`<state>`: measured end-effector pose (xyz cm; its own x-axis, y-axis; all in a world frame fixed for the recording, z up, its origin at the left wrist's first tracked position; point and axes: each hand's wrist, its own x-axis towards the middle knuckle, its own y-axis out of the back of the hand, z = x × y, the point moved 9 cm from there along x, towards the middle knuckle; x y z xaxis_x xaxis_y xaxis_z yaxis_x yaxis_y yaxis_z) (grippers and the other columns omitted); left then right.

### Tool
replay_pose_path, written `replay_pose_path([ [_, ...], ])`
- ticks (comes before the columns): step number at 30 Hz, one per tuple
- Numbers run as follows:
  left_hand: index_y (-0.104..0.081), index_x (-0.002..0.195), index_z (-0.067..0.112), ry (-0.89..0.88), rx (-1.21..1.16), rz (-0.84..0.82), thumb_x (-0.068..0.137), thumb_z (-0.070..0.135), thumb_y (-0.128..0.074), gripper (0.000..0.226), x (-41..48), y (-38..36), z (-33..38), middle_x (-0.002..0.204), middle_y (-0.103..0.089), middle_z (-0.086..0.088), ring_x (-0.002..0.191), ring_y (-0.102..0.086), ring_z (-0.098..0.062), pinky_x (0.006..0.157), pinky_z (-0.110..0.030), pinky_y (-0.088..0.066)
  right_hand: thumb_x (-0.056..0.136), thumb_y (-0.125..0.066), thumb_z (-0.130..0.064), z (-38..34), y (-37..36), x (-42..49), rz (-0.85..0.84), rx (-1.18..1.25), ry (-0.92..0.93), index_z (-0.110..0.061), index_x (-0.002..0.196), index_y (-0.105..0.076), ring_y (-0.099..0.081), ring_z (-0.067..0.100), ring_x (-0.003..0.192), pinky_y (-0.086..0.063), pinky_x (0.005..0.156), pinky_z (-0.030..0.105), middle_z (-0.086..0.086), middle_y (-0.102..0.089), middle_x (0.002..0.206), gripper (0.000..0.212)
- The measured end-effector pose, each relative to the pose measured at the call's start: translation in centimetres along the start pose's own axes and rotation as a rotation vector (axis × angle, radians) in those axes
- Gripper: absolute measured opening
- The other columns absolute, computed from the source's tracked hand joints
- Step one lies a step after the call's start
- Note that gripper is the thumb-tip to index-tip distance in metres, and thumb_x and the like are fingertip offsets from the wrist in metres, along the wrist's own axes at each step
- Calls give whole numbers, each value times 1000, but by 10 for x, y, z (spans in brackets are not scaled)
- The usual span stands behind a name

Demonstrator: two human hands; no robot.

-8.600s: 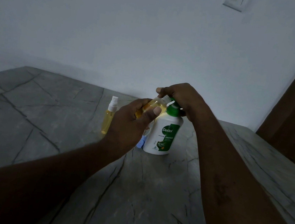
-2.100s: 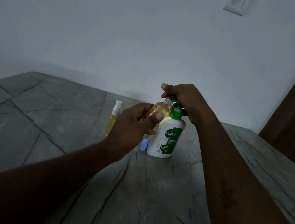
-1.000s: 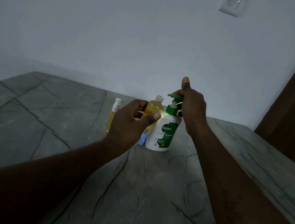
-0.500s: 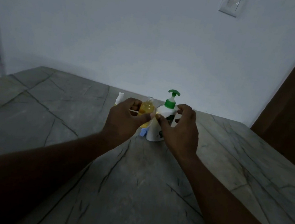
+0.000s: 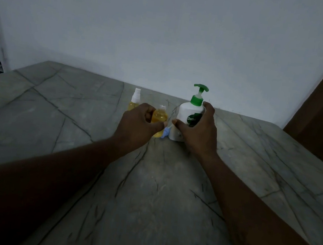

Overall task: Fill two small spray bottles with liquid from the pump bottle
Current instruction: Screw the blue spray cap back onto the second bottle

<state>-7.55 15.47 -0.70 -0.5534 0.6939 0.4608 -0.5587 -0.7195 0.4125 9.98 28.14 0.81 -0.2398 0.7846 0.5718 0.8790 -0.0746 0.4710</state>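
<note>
The open small bottle (image 5: pixel 159 116), nearly full of yellow liquid, is held on the table (image 5: pixel 148 192) by the left hand (image 5: pixel 138 124), with the fingers curled round it. Just to its right, the pump bottle (image 5: pixel 189 113) is gripped by the right hand (image 5: pixel 198 134). A capped spray bottle (image 5: pixel 135 99) is stood farther back on the left. Filling looks done. Next, the blue top (image 5: pixel 166 132) probably has to be picked up and screwed on.

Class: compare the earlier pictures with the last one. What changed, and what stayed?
The left-hand grip lowered the open bottle from the pump head to stand on the table, still holding it. The right-hand grip left the pump head and holds the pump bottle by its body. Capped spray bottle and blue cap stayed.
</note>
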Motion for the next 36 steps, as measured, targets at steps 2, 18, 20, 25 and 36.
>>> replay_pose_path([
  [2, -63, 101, 22, -5, 26, 12, 84, 37, -80, 29, 1, 1, -2, 87, -66, 12, 77, -62, -1, 67, -13, -46, 68, -90, -49, 1, 4, 0, 31, -38, 6, -22, 146, -37, -59, 22, 119, -56, 93, 41, 3, -56, 139, 98],
  [18, -62, 111, 17, -3, 123, -25, 85, 34, -81, 37, 1, -4, -6, 98, -69, 0, 84, -64, -12, 69, -19, -48, 85, -77, -39, -39, 39, -22, 219, -236, 225, -19, 123, -55, -64, 20, 97, -55, 74, 33, 4, -64, 111, 48],
  [20, -62, 112, 16, -28, 139, -26, 85, 36, -80, 38, 0, -4, -3, 100, -70, -1, 89, -67, -14, 71, -24, -51, 88, -74, -39, -40, 14, -25, -6, -317, 247, -24, 118, -60, -67, 19, 89, -57, 76, 33, 1, -70, 102, 37],
  [25, -62, 111, 15, -85, 172, -9, 83, 42, -80, 43, -2, -3, 1, 101, -72, -3, 88, -68, -16, 79, -36, -59, 93, -62, -41, -43, -30, -49, -305, -505, 385, -28, 128, -61, -66, 27, 96, -58, 81, 38, 2, -70, 110, 37],
  [36, -59, 118, 17, -112, 196, -22, 78, 47, -83, 55, -2, -1, 5, 108, -72, -4, 91, -69, -19, 81, -42, -60, 98, -56, -40, -45, -39, -50, -339, -624, 392, -26, 122, -62, -65, 28, 93, -55, 76, 38, 3, -65, 107, 29],
])
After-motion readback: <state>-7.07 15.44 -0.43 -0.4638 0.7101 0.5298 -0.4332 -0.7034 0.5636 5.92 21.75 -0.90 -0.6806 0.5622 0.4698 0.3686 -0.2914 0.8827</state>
